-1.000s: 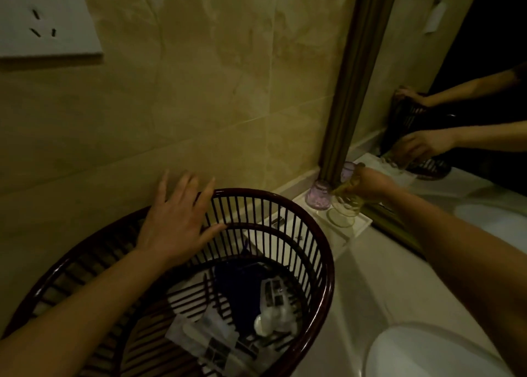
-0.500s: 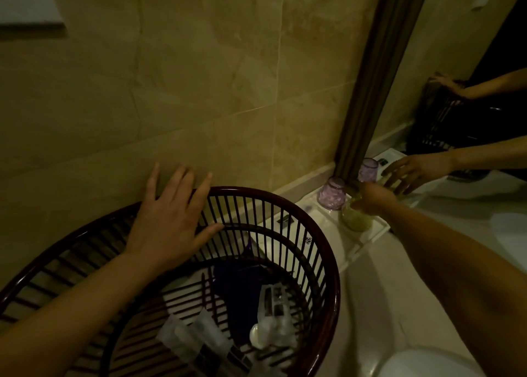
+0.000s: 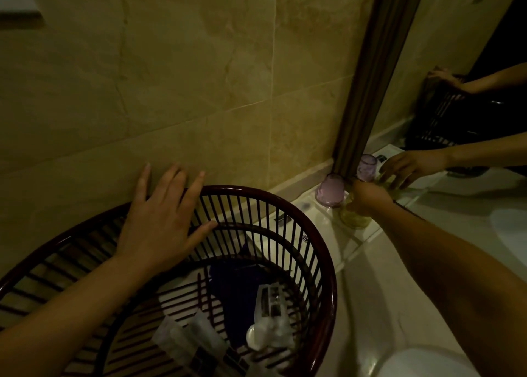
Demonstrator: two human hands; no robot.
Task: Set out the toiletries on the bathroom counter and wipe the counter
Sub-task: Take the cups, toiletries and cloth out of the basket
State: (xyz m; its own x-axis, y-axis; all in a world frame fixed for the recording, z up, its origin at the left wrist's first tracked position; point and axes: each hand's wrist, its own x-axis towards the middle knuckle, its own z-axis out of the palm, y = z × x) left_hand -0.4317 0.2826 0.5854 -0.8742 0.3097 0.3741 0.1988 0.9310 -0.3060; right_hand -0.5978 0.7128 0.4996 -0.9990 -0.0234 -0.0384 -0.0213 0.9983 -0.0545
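Note:
A dark red slatted basket [image 3: 302, 222] stands on the pale bathroom counter [image 3: 370, 296]. Inside it lie wrapped toiletry packets [image 3: 271, 331] and a dark blue item [image 3: 233, 288]. My left hand [image 3: 162, 219] rests flat on the basket's far rim, fingers spread. A white tray [image 3: 322, 234] sits by the wall behind the basket. On it a purple cup [image 3: 330, 189] stands upside down, and beside it a yellowish glass cup [image 3: 353, 217] stands under my right hand [image 3: 368, 197], which grips it from above.
A brown mirror frame [image 3: 370, 85] rises at the right of the tiled wall, and the mirror reflects my arms and the basket. A white basin rim [image 3: 422, 359] shows at the bottom right, another basin edge [image 3: 510, 228] at the far right.
My right hand has brought the yellowish cup down from a tilted hold onto the tray beside the purple cup. My left hand stayed on the basket rim. The view shifted left.

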